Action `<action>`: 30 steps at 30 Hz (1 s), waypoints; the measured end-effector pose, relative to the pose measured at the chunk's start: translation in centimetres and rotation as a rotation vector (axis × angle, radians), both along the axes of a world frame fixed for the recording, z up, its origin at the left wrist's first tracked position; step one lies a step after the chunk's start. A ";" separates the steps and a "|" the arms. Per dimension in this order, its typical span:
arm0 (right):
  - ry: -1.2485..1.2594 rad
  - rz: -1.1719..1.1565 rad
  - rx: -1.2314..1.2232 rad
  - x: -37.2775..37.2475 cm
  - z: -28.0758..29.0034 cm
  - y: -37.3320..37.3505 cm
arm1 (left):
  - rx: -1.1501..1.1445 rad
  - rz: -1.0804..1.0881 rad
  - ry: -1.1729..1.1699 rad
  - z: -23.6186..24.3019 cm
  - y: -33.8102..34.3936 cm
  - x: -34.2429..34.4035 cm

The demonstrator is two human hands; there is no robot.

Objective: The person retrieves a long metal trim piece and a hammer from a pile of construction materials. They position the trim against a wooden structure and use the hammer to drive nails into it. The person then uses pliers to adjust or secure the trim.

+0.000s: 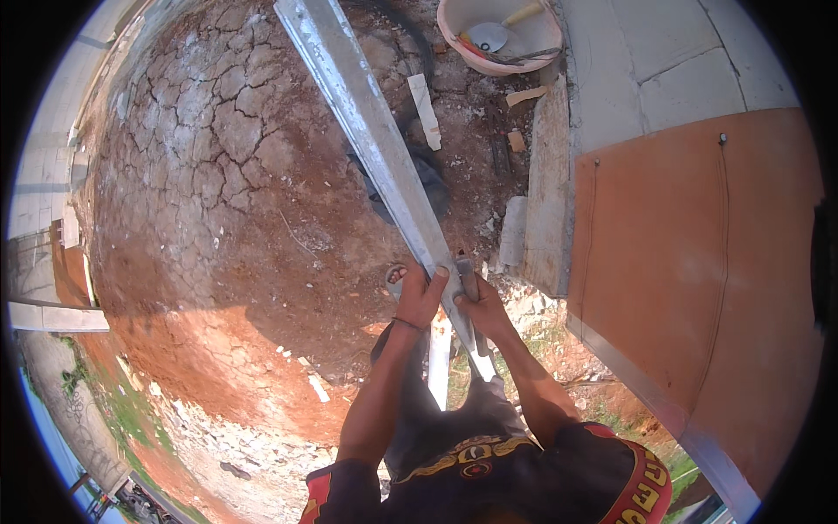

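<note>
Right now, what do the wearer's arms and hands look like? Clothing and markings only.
Left hand and right hand: ungloved. Thin dark wristband on the left wrist. Forearms uncovered. Short dark jersey sleeves; the right sleeve has a red band with yellow lettering.
</note>
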State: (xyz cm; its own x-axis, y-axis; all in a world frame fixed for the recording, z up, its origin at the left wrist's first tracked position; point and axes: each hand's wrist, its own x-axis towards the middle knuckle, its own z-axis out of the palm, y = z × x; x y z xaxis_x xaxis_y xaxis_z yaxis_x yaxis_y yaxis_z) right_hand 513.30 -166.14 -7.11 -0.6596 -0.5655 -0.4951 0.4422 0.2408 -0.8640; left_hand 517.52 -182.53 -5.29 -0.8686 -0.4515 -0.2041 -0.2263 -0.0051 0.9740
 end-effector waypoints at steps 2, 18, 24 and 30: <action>0.007 -0.115 0.059 -0.7 -0.7 0.9 | -0.022 -0.175 0.104 -2.7 -1.8 -1.8; -0.010 -0.279 0.241 -1.1 -7.2 3.9 | -0.562 -0.823 -0.804 -27.4 -10.9 -10.9; -0.090 -0.327 0.245 -1.5 -7.5 4.2 | -0.849 -0.220 -0.296 -24.6 -16.9 -15.8; -0.048 -0.271 0.289 -1.6 -7.5 4.7 | -0.525 -0.043 -0.308 -22.4 -18.3 -16.7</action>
